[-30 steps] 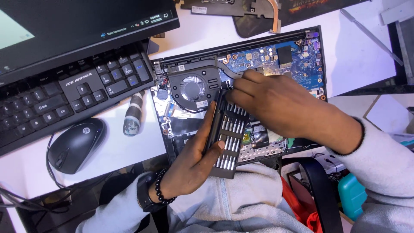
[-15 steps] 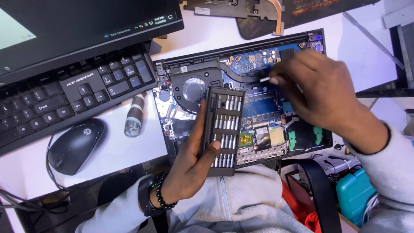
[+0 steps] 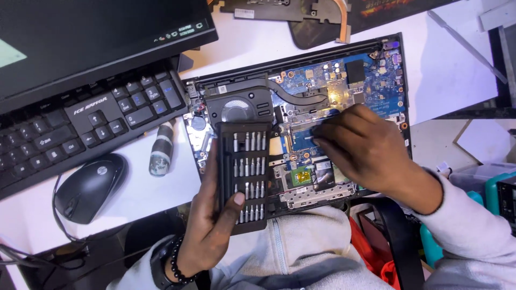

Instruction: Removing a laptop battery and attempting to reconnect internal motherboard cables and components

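Left hand (image 3: 207,225) grips black bit case (image 3: 243,177), silver bits in rows.

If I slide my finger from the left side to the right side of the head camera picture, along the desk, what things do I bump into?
Black mouse → small grey cylinder → left hand holding the black bit case → right hand resting on the opened laptop → teal box at the right edge.

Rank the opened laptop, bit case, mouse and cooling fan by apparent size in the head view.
1. Laptop
2. Bit case, though the left hand lifts it nearer the camera
3. Mouse
4. Fan
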